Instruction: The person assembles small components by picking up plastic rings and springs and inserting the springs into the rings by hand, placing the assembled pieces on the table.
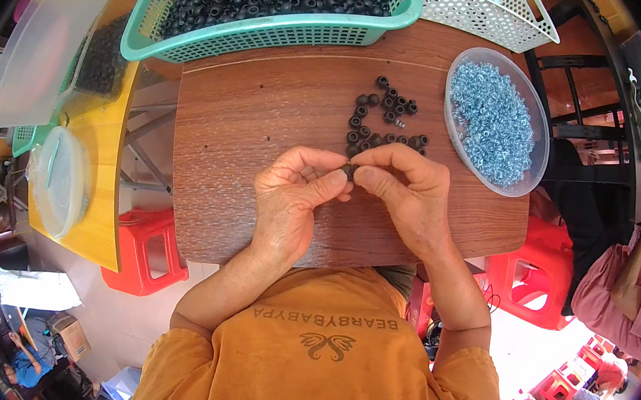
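Near the middle of the brown table [268, 101], my left hand [288, 197] and my right hand [414, 198] meet, fingertips pinched together. Between them is a small black, round, hollow piece [349, 171], partly covered by the fingers; both hands grip it. Just beyond, several loose black pieces of the same kind [361, 111] lie in a rough cluster, openings showing on many. Among them sits a tiny silvery or clear bit [400, 123], too small to name. To the right, a round clear tub [527, 184] holds many small pale-blue, see-through plastic pieces [493, 120].
A green basket [276, 30] heaped with black pieces stands at the far edge, beside a white perforated basket [488, 18]. Left is a yellow table [94, 200] with a lidded round tub [63, 181]. Red stools [147, 252] flank the table; another person's arm [634, 264] shows far right.
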